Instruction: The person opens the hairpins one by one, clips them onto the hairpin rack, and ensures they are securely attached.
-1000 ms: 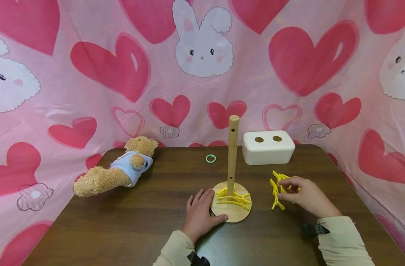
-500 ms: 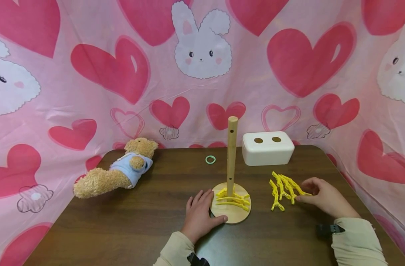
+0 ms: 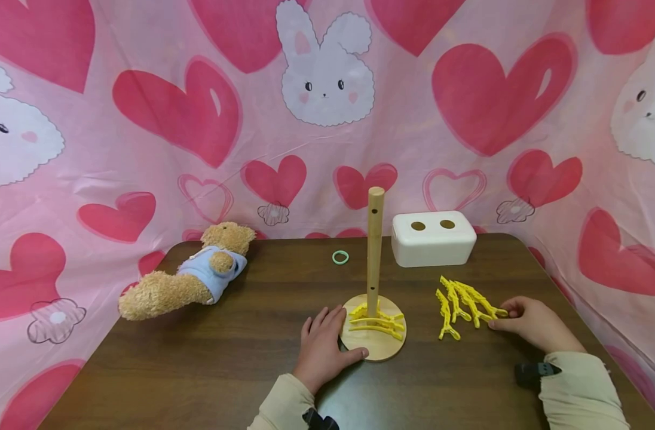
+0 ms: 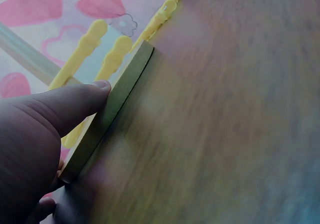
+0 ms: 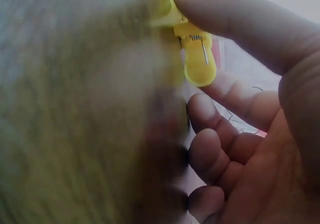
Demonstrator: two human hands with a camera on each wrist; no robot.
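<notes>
My left hand (image 3: 324, 346) rests at the left edge of a round wooden base (image 3: 378, 352) with an upright post (image 3: 375, 257). Its fingers lie fairly straight and spread, and its thumb (image 4: 85, 98) touches the base's rim. Several yellow alligator hair clips (image 3: 378, 326) lie on that base around the post's foot. To the right, more yellow hair clips (image 3: 459, 301) lie fanned out on the table. My right hand (image 3: 537, 325) pinches the end of the rightmost clip (image 5: 200, 66) between thumb and index finger, the other fingers curled loosely; the clip's spring shows in the right wrist view.
A white box (image 3: 434, 246) with two round holes on top stands at the back right. A green ring (image 3: 340, 257) lies behind the post. A plush bear (image 3: 214, 266) in a blue shirt lies at the left. A pink printed cloth (image 3: 327, 143) hangs behind the table.
My right hand has moved right and slightly downward from above the loose clips to their right end, and the clips now lie fanned out. My left hand has stayed at the base.
</notes>
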